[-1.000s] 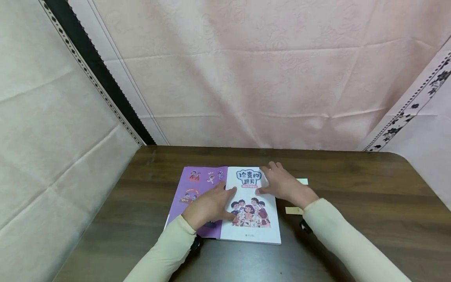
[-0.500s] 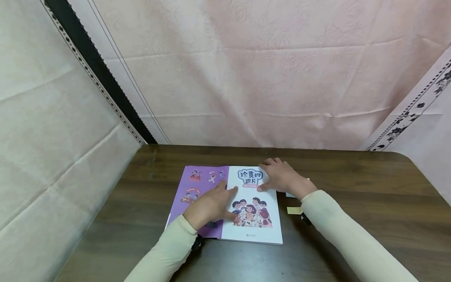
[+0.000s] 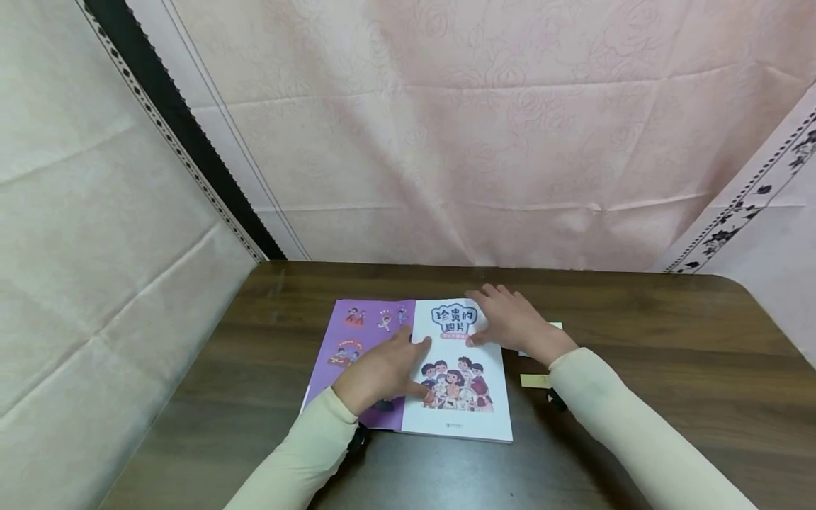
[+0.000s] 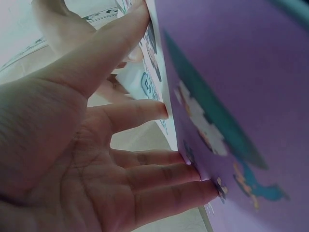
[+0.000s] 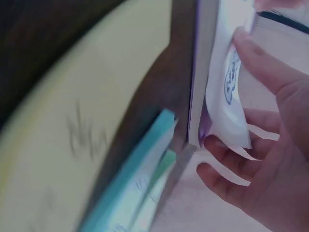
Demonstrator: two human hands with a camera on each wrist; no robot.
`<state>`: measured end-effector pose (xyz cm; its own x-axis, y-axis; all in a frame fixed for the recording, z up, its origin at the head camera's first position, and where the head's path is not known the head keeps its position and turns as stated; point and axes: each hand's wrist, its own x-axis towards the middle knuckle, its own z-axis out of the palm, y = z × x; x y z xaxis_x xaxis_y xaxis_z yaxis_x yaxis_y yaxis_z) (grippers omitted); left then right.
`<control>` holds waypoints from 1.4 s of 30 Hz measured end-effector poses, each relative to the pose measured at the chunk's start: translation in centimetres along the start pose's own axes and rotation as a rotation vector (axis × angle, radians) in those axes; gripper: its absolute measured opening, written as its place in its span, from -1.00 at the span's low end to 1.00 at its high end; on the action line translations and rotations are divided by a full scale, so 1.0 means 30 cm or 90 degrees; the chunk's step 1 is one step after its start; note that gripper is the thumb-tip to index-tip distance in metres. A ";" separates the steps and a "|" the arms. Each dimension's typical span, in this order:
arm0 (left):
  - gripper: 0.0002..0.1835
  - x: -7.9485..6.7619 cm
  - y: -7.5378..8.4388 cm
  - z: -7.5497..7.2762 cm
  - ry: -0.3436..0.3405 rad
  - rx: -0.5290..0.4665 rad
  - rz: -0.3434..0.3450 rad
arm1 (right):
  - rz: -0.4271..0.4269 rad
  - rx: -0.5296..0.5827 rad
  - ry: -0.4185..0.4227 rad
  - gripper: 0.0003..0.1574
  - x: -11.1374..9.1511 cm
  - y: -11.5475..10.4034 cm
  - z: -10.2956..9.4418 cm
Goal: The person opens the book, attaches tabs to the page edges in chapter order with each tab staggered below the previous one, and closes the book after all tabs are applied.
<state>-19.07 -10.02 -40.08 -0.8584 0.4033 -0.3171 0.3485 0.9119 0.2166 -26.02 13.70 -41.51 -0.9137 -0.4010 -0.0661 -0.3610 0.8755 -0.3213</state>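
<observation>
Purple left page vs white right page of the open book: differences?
Colour: the purple left-hand page is solid purple; the white paper title page has a white ground.
Print: the purple page carries scattered small cartoons; the white page has a blue cloud-framed title above one group picture.
Pose: the purple page lies flat; the white page's far outer corner bends up in the right hand.
Shared: the left hand touches both.
</observation>
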 end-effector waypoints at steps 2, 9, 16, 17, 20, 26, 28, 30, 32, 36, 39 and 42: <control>0.03 0.002 0.006 0.001 0.001 -0.004 0.003 | 0.025 0.083 0.024 0.04 -0.006 0.015 -0.006; 0.03 0.000 0.017 0.003 0.010 -0.022 -0.004 | 0.070 0.375 0.102 -0.40 -0.091 0.013 -0.002; 0.02 -0.021 0.010 0.005 0.012 -0.022 -0.006 | 0.112 0.439 0.091 -0.48 -0.177 -0.070 0.085; 0.02 -0.022 0.009 0.005 0.012 -0.022 -0.006 | 0.120 0.441 0.094 -0.50 -0.184 -0.081 0.093; 0.03 -0.022 0.007 0.009 0.011 -0.021 -0.007 | 0.146 0.444 0.087 -0.52 -0.199 -0.105 0.107; 0.02 -0.018 0.002 0.010 0.015 -0.002 -0.016 | 0.167 0.430 0.093 -0.59 -0.203 -0.129 0.118; 0.01 -0.018 0.008 0.009 0.022 0.021 -0.023 | 0.160 0.423 0.094 -0.59 -0.202 -0.136 0.118; -0.04 -0.018 0.018 0.009 0.030 0.031 -0.022 | 0.143 0.433 0.076 -0.53 -0.208 -0.143 0.116; -0.12 -0.017 0.029 0.011 0.044 0.010 0.000 | 0.119 0.449 0.055 -0.41 -0.219 -0.151 0.109; -0.38 -0.005 0.028 0.011 0.070 -0.205 0.060 | 0.051 0.486 -0.010 -0.17 -0.255 -0.170 0.085; -0.28 0.001 0.003 -0.004 0.051 -0.480 0.051 | -0.002 0.476 -0.060 -0.10 -0.273 -0.183 0.077; -0.10 -0.003 -0.022 -0.027 0.001 -0.696 0.000 | -0.055 0.442 -0.106 -0.15 -0.276 -0.195 0.084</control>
<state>-19.51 -10.72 -39.44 -0.8592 0.4026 -0.3159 -0.1733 0.3518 0.9199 -15.87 11.22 -41.47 -0.8268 -0.5451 -0.1392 -0.1771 0.4871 -0.8552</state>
